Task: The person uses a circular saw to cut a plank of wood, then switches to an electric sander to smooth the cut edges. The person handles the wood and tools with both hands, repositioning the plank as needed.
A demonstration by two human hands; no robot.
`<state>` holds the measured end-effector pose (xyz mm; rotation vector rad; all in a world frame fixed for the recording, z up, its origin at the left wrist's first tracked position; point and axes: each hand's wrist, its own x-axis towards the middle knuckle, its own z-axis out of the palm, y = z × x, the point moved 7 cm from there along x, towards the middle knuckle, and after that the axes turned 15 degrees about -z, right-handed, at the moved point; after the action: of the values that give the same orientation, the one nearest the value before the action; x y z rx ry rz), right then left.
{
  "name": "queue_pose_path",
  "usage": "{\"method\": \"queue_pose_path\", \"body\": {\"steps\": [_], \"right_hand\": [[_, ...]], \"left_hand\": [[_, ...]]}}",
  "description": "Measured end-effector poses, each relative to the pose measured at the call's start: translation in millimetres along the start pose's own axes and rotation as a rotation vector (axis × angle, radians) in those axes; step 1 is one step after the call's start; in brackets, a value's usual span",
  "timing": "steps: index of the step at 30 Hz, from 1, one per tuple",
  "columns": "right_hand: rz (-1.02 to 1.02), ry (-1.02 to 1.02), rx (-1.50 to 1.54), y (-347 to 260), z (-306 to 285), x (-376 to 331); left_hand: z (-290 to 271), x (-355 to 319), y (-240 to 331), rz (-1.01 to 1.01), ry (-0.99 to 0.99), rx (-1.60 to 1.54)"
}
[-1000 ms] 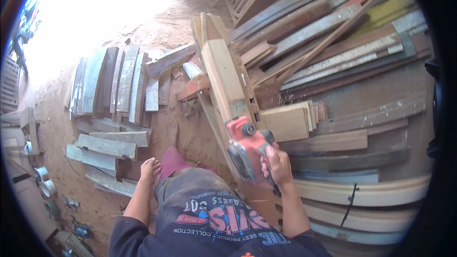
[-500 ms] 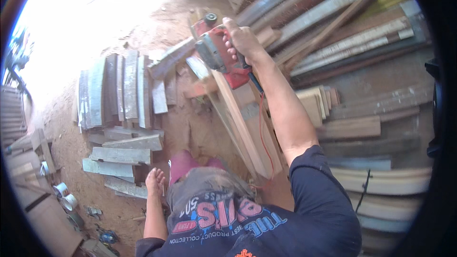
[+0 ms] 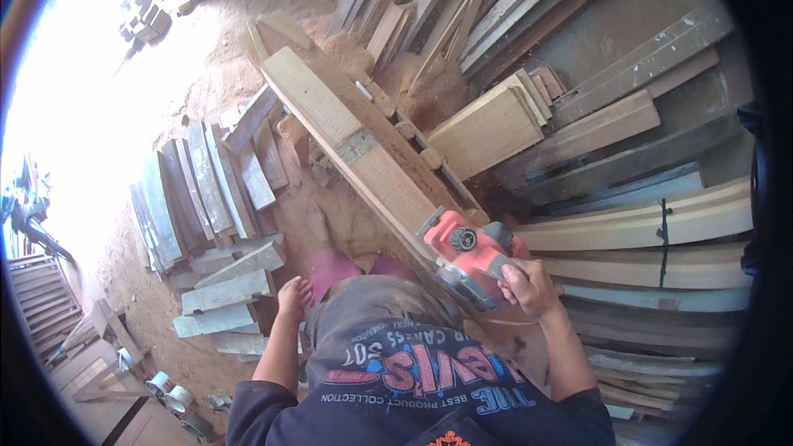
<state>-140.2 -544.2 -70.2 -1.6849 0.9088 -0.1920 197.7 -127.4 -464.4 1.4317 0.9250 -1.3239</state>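
Note:
My right hand (image 3: 526, 288) grips the handle of a red and grey electric planer (image 3: 467, 254). The planer rests on the near end of a long pale wooden plank (image 3: 355, 147) that runs diagonally away to the upper left. My left hand (image 3: 294, 298) hangs at my side, fingers loose, holding nothing, close to my thigh. A dark printed shirt and dusty shorts fill the lower middle of the view.
Grey weathered boards (image 3: 202, 206) lie in rows on the sawdust-covered ground at left. A stack of short pale boards (image 3: 487, 128) sits right of the plank. Long planks (image 3: 652, 231) are piled along the right. Small tins (image 3: 165, 392) stand at lower left.
My right hand has drawn the planer back along the plank from its far end to the near end beside me. My left hand stays at my side.

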Motion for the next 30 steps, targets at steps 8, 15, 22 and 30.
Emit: {"method": "queue_pose_path", "body": {"steps": [8, 15, 22, 30], "right_hand": [[-0.147, -0.025, 0.009, -55.2, 45.1, 120.6], [-0.386, -0.096, -0.120, -173.1, 137.0, 335.6], [-0.350, -0.105, 0.093, -271.6, 205.4, 470.4], [-0.415, -0.208, -0.097, -120.6, 90.1, 235.1]], "left_hand": [[23.0, -13.2, 21.8, 0.064, -0.002, 0.004], [-47.8, -25.8, 34.0, 0.022, 0.133, -0.195], [-84.8, -47.4, 63.9, 0.143, 0.155, -0.342], [-53.8, -8.3, 14.6, 0.010, 0.115, -0.122]]}}
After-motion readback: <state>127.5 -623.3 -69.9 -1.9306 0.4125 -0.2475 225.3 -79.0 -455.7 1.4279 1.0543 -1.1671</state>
